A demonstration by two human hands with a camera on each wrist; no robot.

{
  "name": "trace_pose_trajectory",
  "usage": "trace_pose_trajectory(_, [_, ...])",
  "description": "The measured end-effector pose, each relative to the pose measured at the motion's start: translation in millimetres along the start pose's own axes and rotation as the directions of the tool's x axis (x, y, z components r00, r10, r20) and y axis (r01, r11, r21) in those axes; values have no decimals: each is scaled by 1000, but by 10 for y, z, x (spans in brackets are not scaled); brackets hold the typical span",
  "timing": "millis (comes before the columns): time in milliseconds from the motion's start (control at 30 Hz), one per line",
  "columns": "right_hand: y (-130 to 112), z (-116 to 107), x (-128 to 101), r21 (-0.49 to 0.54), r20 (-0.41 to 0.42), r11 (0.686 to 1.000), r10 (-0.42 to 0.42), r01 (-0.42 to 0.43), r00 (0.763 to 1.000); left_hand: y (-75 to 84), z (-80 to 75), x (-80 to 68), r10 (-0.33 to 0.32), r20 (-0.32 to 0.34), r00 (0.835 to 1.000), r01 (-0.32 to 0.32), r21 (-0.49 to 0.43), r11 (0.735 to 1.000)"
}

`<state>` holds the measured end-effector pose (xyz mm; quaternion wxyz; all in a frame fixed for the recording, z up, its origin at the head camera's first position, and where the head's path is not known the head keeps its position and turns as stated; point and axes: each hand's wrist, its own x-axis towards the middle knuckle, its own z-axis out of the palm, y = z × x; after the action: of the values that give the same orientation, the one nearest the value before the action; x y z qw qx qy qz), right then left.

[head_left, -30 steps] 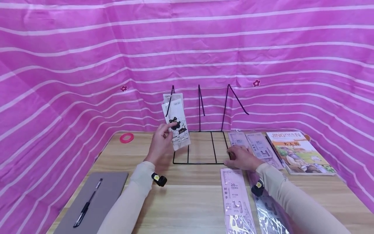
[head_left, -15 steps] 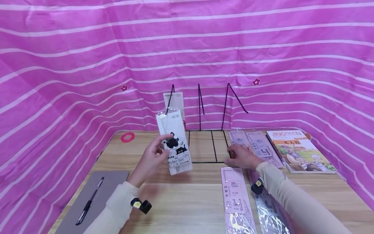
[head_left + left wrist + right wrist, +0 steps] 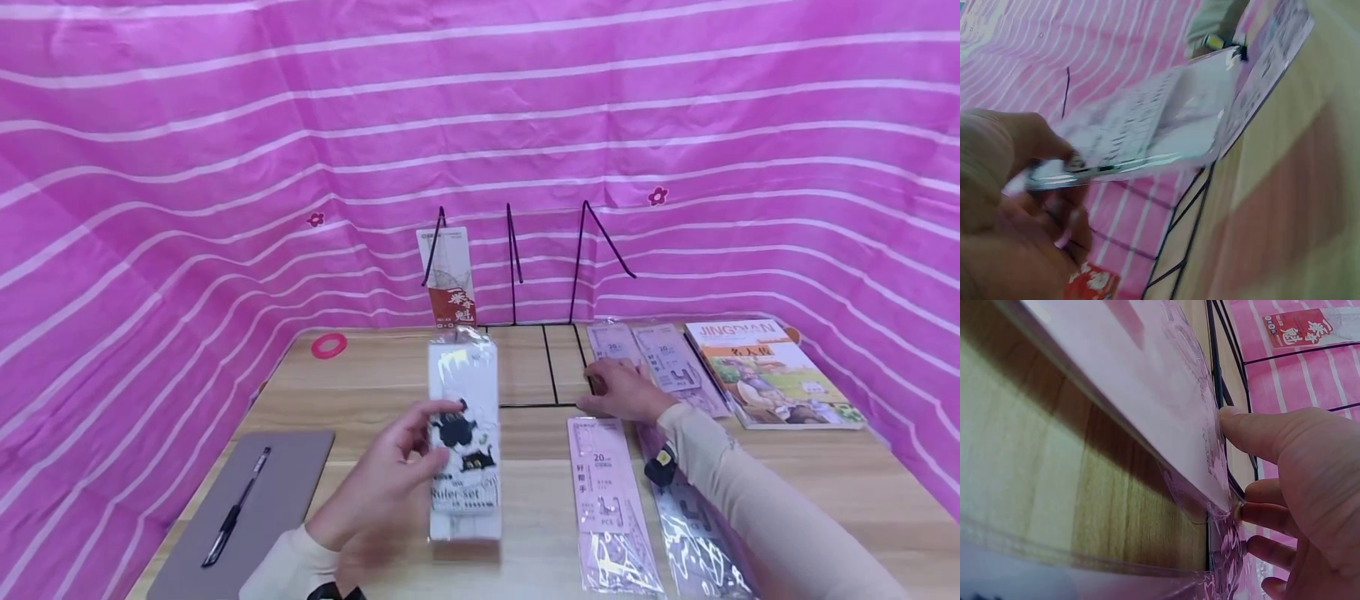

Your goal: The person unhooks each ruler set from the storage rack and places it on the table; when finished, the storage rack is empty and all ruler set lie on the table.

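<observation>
The wooden table [image 3: 525, 508] carries everything, with a pink striped cloth [image 3: 225, 167] hung behind and beside it. At the back edge stands a black wire rack [image 3: 525, 333] with three upright dividers. At the front left corner lies one grey pad [image 3: 255, 500] with one black pen [image 3: 236, 517] on it, and at the back right lies one book [image 3: 765, 375].

Compared with one second ago, the cat ruler set [image 3: 463, 442] has left the rack: the left hand [image 3: 382, 492] has drawn it toward the front edge and now holds it above the table, thumb on its face and fingers behind. It seems this pack is being taken away, not put in. One red-label pack [image 3: 448, 279] remains, leaning in the leftmost slot.

The right hand [image 3: 626, 393] has not moved; it rests at the rack's front right corner, fingers loosely bent, touching the wire and a plastic sleeve, gripping nothing.

I count four pink ruler packs [image 3: 607, 500] lying flat on the right, and one pink tape ring [image 3: 328, 345] near the back left corner.
</observation>
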<state>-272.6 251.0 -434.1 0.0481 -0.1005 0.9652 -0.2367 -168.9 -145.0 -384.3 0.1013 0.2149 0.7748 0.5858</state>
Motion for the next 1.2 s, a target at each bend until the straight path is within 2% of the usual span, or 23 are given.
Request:
trace_pose_trajectory(100, [-9, -13, 29, -6, 1, 1000, 17, -17, 1000, -67, 175, 26, -88, 103, 991, 89, -6, 996])
trace_pose_trajectory(200, [-5, -5, 54, -15, 8, 1000, 23, -23, 1000, -143, 363, 81, -133, 175, 976, 139, -25, 990])
trace_pose_trajectory(367, [0, 24, 58, -19, 18, 1000, 23, -23, 1000, -254, 612, 208, -171, 204, 964, 169, 30, 985])
trace_pose_trajectory(500, [1, 41, 47, -21, 12, 1000, 21, -20, 1000, -318, 719, 299, -189, 210, 959, 148, 196, 969])
trace_pose_trajectory(567, [3, 45, 46, -17, 10, 1000, 19, -19, 1000, -343, 741, 328, -183, 206, 961, 111, 317, 942])
trace_pose_trajectory(600, [7, 47, 48, -16, 9, 1000, 19, -19, 1000, -352, 747, 340, -176, 202, 963, 88, 382, 920])
trace_pose_trajectory(733, [21, 35, 45, -13, -1, 1000, 2, -2, 1000, -359, 751, 366, -150, 188, 971, 10, 591, 807])
trace_pose_trajectory(833, [29, 21, 35, -14, -11, 1000, -6, 6, 1000, -348, 748, 376, -146, 181, 972, -12, 668, 744])
trace_pose_trajectory(900, [28, 15, 24, -10, -13, 1000, -9, 9, 1000, -350, 750, 381, -144, 184, 972, -22, 685, 729])
trace_pose_trajectory(967, [20, 7, 16, -6, -11, 1000, -6, 5, 1000, -355, 750, 381, -138, 186, 973, -28, 684, 729])
trace_pose_trajectory(1033, [16, 5, 9, -4, -9, 1000, -5, 5, 1000, -367, 755, 378, -132, 184, 974, -27, 670, 742])
trace_pose_trajectory(1200, [14, 6, 5, -3, -12, 1000, -9, 9, 1000, -388, 731, 390, -109, 133, 985, 16, 562, 827])
